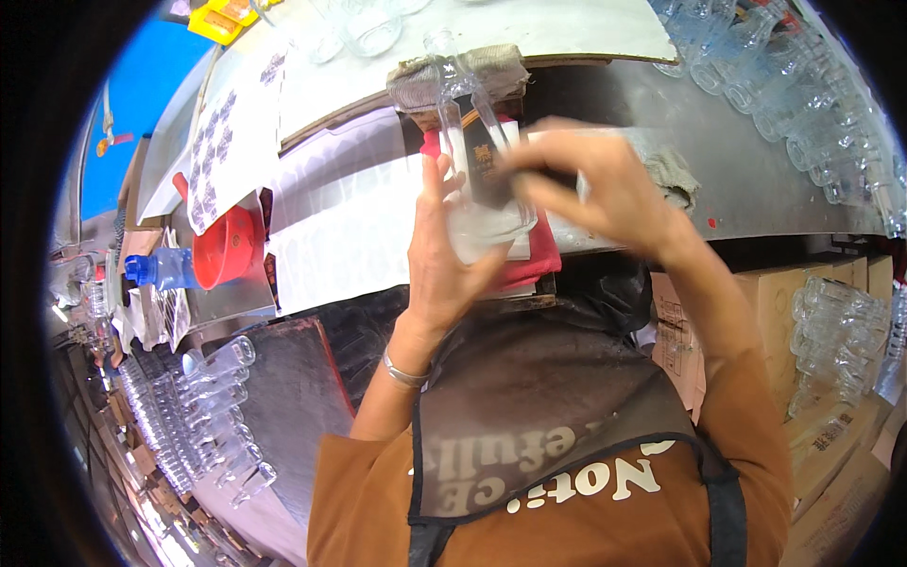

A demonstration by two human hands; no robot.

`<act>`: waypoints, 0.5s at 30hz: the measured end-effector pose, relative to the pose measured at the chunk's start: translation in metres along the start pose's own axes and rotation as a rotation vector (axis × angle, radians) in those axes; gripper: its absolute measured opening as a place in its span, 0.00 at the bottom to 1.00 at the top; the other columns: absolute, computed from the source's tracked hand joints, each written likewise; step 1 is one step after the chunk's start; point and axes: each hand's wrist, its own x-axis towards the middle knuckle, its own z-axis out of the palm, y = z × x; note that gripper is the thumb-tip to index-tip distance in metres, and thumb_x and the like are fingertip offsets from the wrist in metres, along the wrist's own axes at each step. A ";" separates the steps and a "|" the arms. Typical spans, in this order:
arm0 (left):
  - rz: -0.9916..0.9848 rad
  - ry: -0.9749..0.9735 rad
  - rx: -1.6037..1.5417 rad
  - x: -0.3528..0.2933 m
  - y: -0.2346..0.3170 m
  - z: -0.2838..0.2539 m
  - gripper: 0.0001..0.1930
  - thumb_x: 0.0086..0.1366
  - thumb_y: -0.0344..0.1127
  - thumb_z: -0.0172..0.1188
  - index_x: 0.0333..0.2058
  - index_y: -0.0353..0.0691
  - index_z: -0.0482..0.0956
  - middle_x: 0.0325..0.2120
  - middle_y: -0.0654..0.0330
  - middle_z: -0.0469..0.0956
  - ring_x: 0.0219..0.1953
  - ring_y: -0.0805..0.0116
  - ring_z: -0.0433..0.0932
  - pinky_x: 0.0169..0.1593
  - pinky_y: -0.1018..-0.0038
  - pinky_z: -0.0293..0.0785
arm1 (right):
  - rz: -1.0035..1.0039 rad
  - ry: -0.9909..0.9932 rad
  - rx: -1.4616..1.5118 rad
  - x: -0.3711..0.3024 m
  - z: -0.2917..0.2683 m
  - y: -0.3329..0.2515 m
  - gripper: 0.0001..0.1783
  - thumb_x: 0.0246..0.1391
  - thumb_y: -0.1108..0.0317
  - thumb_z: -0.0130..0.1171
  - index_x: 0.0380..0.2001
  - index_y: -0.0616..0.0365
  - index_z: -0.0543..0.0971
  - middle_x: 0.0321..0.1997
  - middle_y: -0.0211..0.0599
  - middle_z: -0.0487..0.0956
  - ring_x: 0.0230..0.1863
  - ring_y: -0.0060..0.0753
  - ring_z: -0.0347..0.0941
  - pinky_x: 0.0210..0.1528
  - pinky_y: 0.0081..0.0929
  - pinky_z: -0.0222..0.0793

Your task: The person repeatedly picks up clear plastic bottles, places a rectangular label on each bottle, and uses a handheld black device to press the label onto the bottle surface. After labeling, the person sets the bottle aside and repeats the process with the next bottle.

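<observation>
Bottle (459, 156) | dark label (487, 172), gold characters (483, 155) | hands (439, 263) flanking it | shirt (364, 491): white lettering (590, 478)

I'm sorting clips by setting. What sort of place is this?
Probably a glass-bottle workshop: the left hand holds a clear glass bottle, rows of other glass bottles crowd the upper right, and cardboard boxes sit below them in the picture.

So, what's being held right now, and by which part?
The left hand holds a clear glass bottle by its lower body, near the base. The right hand is blurred; whether it grips anything can't be told.
</observation>
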 end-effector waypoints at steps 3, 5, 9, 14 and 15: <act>0.006 0.031 0.046 0.001 0.004 0.004 0.62 0.47 0.27 0.75 0.73 0.34 0.38 0.69 0.44 0.58 0.65 0.51 0.68 0.63 0.59 0.69 | -0.018 0.244 -0.190 0.061 -0.004 0.031 0.13 0.53 0.72 0.64 0.43 0.59 0.82 0.40 0.41 0.83 0.40 0.40 0.81 0.44 0.30 0.76; 0.013 0.052 0.093 0.001 0.007 0.005 0.62 0.46 0.26 0.75 0.73 0.34 0.38 0.70 0.44 0.56 0.65 0.50 0.67 0.65 0.58 0.68 | -0.182 0.296 -0.295 0.067 -0.001 0.037 0.13 0.50 0.74 0.65 0.41 0.58 0.82 0.40 0.40 0.83 0.42 0.42 0.79 0.45 0.31 0.76; 0.057 0.145 0.075 0.000 0.002 0.014 0.58 0.47 0.30 0.78 0.70 0.29 0.47 0.63 0.37 0.63 0.60 0.42 0.70 0.60 0.60 0.71 | -0.268 -0.011 -0.073 0.001 0.019 -0.012 0.18 0.42 0.80 0.67 0.39 0.55 0.82 0.39 0.38 0.81 0.41 0.44 0.77 0.45 0.34 0.76; -0.001 0.061 -0.081 0.005 0.013 0.009 0.63 0.49 0.25 0.75 0.73 0.35 0.34 0.67 0.40 0.59 0.64 0.49 0.67 0.63 0.60 0.69 | 0.596 0.095 0.561 -0.029 -0.008 -0.018 0.11 0.66 0.66 0.56 0.42 0.62 0.82 0.38 0.33 0.83 0.41 0.25 0.77 0.44 0.24 0.73; -0.051 0.027 -0.175 0.007 0.016 0.006 0.64 0.50 0.24 0.74 0.73 0.38 0.31 0.68 0.41 0.57 0.66 0.51 0.66 0.64 0.59 0.67 | 0.641 0.098 0.663 -0.036 -0.001 0.011 0.21 0.72 0.57 0.48 0.44 0.64 0.82 0.39 0.31 0.83 0.42 0.21 0.76 0.44 0.22 0.73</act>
